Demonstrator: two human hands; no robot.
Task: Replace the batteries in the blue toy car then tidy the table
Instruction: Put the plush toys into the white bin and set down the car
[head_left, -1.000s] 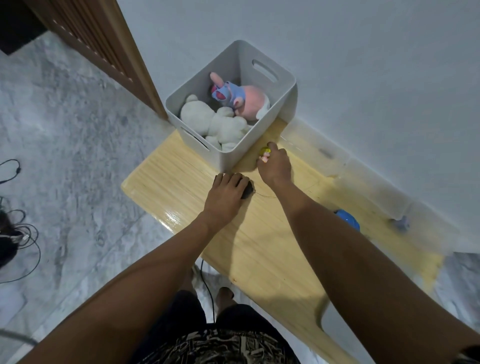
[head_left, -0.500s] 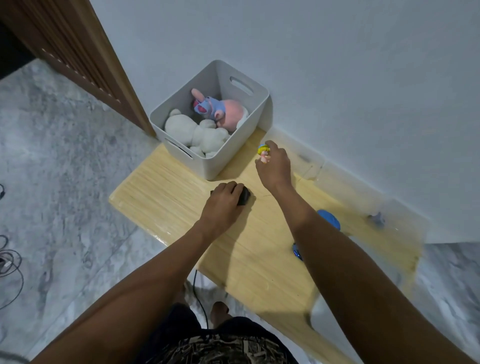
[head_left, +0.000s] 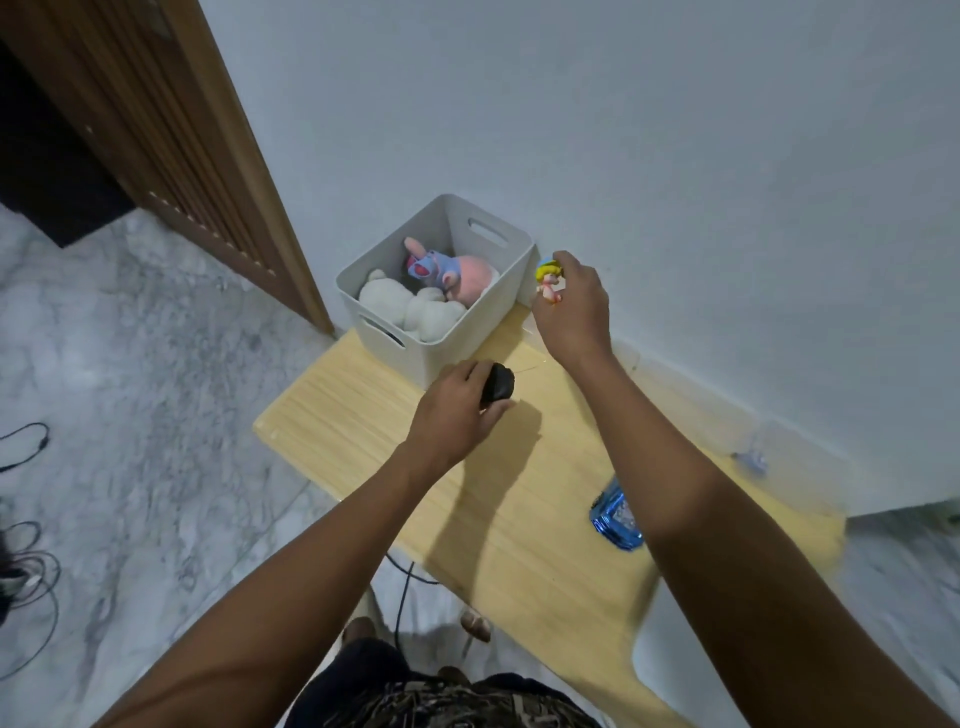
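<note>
- Wooden tabletop (head_left: 363, 441), pale yellow, long side against the white wall (head_left: 675, 156); marble floor (head_left: 130, 389) on the left.
- Grey storage bin (head_left: 441, 353) at the far left corner of the tabletop. Inside it: white plush (head_left: 410, 306) and pink plush (head_left: 462, 278).
- Blue toy car (head_left: 615, 517) near the right end of the tabletop, toward the near edge, partly hidden behind the right forearm.
- Left hand (head_left: 457, 410) just in front of the bin, fingers curled round a small black object (head_left: 497, 383); kind unclear.
- Right hand (head_left: 574, 306) raised beside the bin's right wall, pinching a small figurine (head_left: 549, 278), yellow top, pinkish body.
- Tiny bluish item (head_left: 750, 460) at the far edge by the wall, too blurred to identify.
</note>
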